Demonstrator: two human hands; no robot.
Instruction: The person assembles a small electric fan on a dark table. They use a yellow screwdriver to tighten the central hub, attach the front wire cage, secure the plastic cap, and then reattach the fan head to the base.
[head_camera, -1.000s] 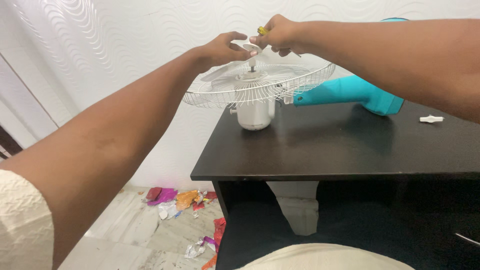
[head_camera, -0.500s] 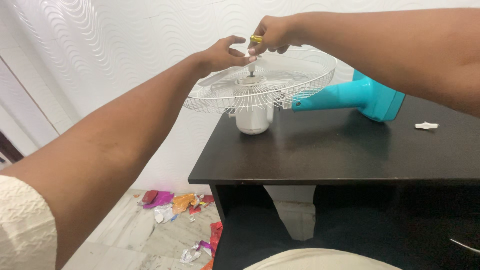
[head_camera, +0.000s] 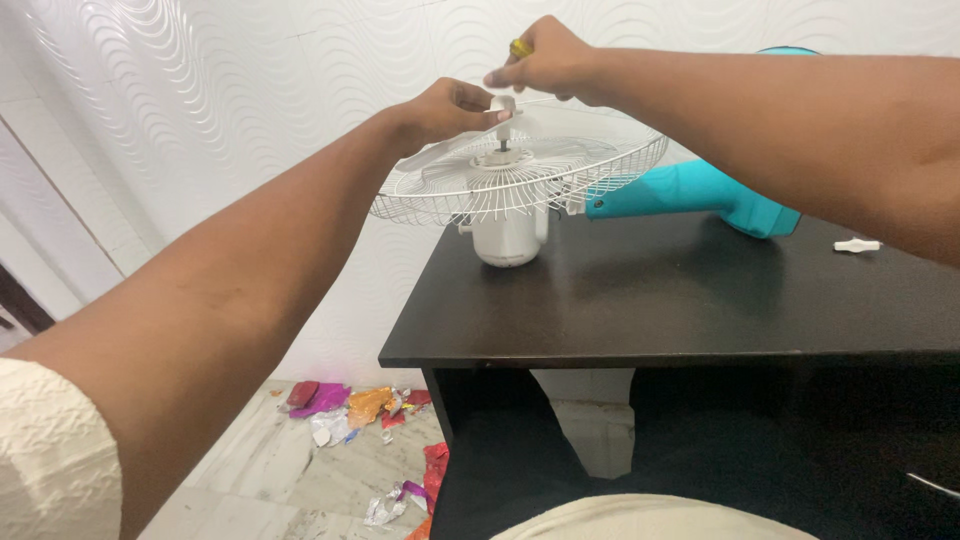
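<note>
Both of your hands meet at the top centre of the frame, above the hub of a fan lying face up. Your left hand (head_camera: 448, 105) reaches in from the lower left, its fingers pinched on a small white cap (head_camera: 502, 104) that sits at the top of the spindle (head_camera: 503, 143). Your right hand (head_camera: 548, 62) comes in from the right, just above and touching the same cap, fingers curled shut around a tool with a yellow handle (head_camera: 521, 47); only the handle's end shows.

Below them the white wire guard (head_camera: 520, 180) spreads out like a dish, with a pale blade (head_camera: 440, 152) lying inside it at the left. Under the guard the white motor housing (head_camera: 510, 238) rests on the back left corner of the dark surface (head_camera: 650, 300). A turquoise stand (head_camera: 700, 190) stretches from the guard toward the right of the frame. Well apart, near the right edge, a small white piece (head_camera: 858, 245) lies on the surface.

At the lower left, bright foil wrappers (head_camera: 355, 405) litter the marble floor (head_camera: 260, 470).
</note>
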